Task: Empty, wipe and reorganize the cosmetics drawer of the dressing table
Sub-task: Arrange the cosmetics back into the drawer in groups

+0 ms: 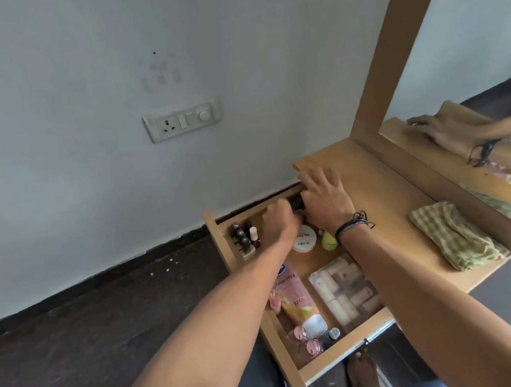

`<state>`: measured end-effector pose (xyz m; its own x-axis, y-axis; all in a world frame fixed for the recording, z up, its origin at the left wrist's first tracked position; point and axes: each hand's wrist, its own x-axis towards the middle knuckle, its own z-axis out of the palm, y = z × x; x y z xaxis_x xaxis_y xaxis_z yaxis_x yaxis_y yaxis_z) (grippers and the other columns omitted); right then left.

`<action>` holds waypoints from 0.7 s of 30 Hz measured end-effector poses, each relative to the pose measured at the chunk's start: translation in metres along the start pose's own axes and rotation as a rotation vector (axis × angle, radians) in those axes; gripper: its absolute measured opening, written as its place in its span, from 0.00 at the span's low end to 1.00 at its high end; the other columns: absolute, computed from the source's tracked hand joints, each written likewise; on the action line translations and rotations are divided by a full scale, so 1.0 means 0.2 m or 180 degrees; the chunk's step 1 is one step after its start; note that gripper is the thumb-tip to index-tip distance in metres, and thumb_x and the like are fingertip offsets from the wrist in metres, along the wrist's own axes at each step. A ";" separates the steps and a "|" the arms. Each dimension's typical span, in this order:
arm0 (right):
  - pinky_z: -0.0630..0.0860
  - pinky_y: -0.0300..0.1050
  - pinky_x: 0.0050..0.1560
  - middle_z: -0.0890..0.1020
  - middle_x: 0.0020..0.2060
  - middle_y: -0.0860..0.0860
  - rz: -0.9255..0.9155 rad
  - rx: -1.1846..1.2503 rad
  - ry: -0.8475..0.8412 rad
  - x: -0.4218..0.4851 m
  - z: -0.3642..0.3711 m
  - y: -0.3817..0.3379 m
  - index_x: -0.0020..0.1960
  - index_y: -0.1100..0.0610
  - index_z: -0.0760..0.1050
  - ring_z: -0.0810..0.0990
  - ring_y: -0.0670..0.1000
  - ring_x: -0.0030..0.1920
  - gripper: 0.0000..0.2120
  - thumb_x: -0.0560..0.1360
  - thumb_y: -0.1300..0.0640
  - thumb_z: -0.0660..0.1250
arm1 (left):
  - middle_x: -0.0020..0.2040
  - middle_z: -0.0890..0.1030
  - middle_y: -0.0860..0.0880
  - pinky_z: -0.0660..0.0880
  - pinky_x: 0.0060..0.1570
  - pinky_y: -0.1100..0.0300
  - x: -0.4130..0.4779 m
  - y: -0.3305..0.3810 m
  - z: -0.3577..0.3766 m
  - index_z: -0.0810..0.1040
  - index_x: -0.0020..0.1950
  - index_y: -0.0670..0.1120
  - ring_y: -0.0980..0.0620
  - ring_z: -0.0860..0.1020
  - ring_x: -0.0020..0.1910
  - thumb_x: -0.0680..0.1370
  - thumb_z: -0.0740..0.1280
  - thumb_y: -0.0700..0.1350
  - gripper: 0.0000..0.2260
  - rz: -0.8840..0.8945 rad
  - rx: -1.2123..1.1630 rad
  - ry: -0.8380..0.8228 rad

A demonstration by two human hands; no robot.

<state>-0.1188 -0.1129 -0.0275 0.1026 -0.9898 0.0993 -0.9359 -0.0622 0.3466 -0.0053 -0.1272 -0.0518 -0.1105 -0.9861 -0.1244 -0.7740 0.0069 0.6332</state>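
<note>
The drawer [331, 357] stands pulled out from under the wooden surface [387, 195], full of cosmetics, and both hands reach into its far end, close together. The left hand [279, 221] comes in on a long straight forearm, knuckles up and fingers curled downward; whether they grip anything is hidden. The right hand [327, 203], with a dark corded bracelet [352, 226] at the wrist, lies flatter, its fingers stretched and spread toward the edge of the surface, clasping nothing that shows. Between the two hands sits a small dark item [297, 204], touching or nearly touching both. Just left of the left hand a cluster of nail polish bottles [243, 238] stands upright in the drawer's far corner. Below the hands lie a white round jar [304, 239] and a yellow-green rounded thing [328, 241]. Nearer the person lie a pink tube [295, 298], a clear box of pale tubes [345, 292] and some pink-capped little bottles [306, 339]. A checked cloth [458, 235] lies crumpled on the surface to the right, before the mirror [474, 67].
</note>
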 end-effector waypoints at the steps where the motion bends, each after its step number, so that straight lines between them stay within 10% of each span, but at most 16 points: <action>1: 0.59 0.68 0.71 0.62 0.77 0.52 0.0015 -0.0015 -0.0019 0.00 0.00 0.00 0.52 0.51 0.84 0.55 0.61 0.77 0.10 0.77 0.53 0.66 | 0.53 0.84 0.39 0.80 0.45 0.49 0.01 0.00 0.01 0.81 0.54 0.41 0.36 0.82 0.53 0.79 0.69 0.47 0.10 0.0014 -0.0011 0.0003; 21: 0.59 0.71 0.72 0.53 0.81 0.48 0.0174 0.0472 -0.0349 -0.01 -0.05 0.01 0.47 0.55 0.82 0.44 0.61 0.80 0.07 0.75 0.63 0.66 | 0.49 0.86 0.49 0.77 0.56 0.49 0.04 -0.09 0.04 0.82 0.57 0.48 0.44 0.82 0.54 0.78 0.70 0.48 0.09 0.0434 -0.0365 -0.0255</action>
<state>-0.1168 -0.1094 -0.0180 0.0205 -0.9997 0.0092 -0.9793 -0.0182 0.2014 0.0022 -0.1331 -0.0710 -0.2623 -0.9609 -0.0891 -0.6728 0.1159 0.7307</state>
